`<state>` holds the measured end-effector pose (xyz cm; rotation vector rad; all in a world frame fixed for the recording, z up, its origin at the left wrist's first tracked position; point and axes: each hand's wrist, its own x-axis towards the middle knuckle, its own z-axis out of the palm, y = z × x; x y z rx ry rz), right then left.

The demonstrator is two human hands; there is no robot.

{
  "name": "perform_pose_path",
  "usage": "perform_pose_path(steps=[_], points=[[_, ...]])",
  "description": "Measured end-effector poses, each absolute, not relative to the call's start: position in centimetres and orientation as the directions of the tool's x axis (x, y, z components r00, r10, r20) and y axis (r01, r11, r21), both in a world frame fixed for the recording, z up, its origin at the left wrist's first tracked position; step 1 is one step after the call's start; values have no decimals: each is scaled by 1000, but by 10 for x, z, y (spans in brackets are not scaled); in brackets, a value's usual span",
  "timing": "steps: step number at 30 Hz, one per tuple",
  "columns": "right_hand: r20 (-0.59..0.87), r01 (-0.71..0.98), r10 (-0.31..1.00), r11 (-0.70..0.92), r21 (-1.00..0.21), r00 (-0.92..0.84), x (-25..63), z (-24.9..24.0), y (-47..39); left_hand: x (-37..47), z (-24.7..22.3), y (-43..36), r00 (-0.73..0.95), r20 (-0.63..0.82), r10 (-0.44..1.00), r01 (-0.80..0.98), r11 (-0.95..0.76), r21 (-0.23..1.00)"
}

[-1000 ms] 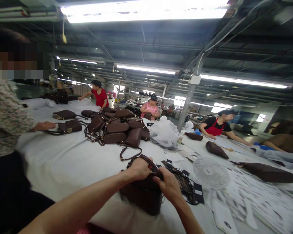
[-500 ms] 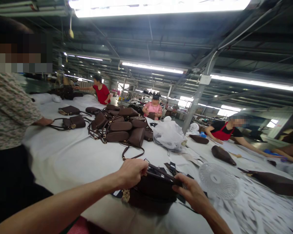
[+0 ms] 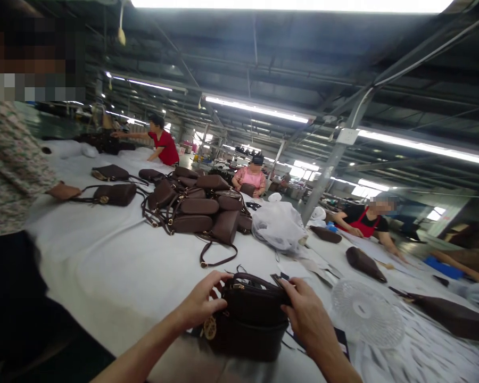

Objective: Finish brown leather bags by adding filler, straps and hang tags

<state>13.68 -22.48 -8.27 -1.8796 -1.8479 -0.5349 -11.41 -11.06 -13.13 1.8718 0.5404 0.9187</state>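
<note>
The bag (image 3: 249,324) stands upright on the table (image 3: 104,266), nearest the wearer — dark brown, a gold charm (image 3: 209,327) hanging at its left side. The left hand (image 3: 208,299) has its fingers curved, tips at the bag's upper left edge beside the zip; whether they pinch it is hard to tell. The right hand (image 3: 306,314) grips the upper right edge, thumb and fingers bent over it. Right of that hand lies a white fan (image 3: 366,314), with white strips (image 3: 427,340) beside it. Beyond the bag sits a heap of brown bags (image 3: 197,206), a strap looping toward the wearer, and a clear plastic bundle (image 3: 279,226) just right of it. At left, a person in a floral sleeve (image 3: 14,170) reaches toward another bag (image 3: 117,194). Farther off — three people in red or pink around the table.
</note>
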Motion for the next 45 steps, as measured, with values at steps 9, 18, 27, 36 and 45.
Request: perform_pose_path(steps=[9,18,27,36,45], points=[[560,993,825,-7,-121,74,40,-94,-224,-106,-143,-113,701,290,651,-181,-230,956],[515,984,849,-29,-173,116,27,-83,-213,-101,-156,-110,783,247,571,-324,36,945],[528,907,843,141,-396,100,45,-90,-218,-101,-126,-104,766,361,531,-353,-121,928],[475,768,834,103,-632,279,51,-95,-218,-94,-111,-110,700,341,628,-353,-111,929],[523,721,783,143,-678,337,42,-99,-217,-95,-110,-115,684,307,661,-234,-200,951]])
